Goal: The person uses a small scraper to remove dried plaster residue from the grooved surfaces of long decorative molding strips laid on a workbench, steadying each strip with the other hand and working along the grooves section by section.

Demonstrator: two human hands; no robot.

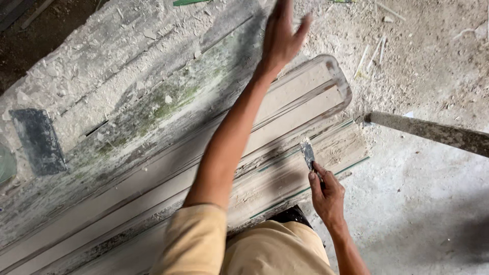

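My right hand (327, 192) grips a small putty knife (307, 153), its blade resting on the near edge of a long pale moulding form (300, 102) with rounded end and raised ribs. My left hand (283, 35) is stretched far out over the dusty, plaster-caked bench (127, 86), fingers spread, holding nothing. My left arm crosses the form diagonally.
A dark flat rectangular plate (38, 141) lies at the left on the bench. A grey wooden bar (433, 133) juts in from the right. The concrete floor (423, 203) on the right is strewn with plaster chips and sticks at the top.
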